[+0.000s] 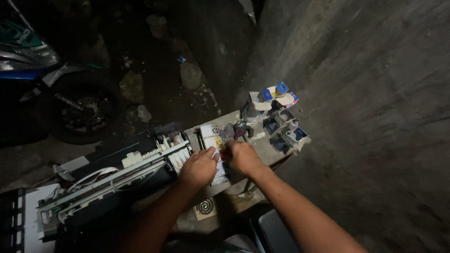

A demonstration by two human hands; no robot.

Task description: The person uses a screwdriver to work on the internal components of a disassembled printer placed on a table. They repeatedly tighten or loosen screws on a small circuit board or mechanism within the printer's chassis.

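Tank block (212, 140), white: found flat on table (267, 151), directly under and between both hands. Ran with its long axis away from the body, far end toward the wall (365, 93), near end hidden under the palms. Carried a small square yellow label (218, 141) on the upper face, just beyond the fingertips.

Left hand (199, 167): lay on the block's left side, fingers curled over its edge, thumb against the top face; judged to be grasping it. Right hand (241, 157): sat at the block's right edge, knuckles up, fingers tucked under and out of sight; could not be told whether gripping or only pressing. Judged equally near, both in contact.

Printer (117, 180), cover off: stood just left of the block, touching or nearly so.

Packages: cluster of small cartons (276, 96) at the table's far right corner, flaps open, white with blue, yellow and pink panels. Bottles (287, 132) with blue labels stood just nearer than the cartons, apart from the hands.

Noted below the table: white square card with dark spiral (205, 206). Noted far left, well apart: motorbike wheel (77, 110).
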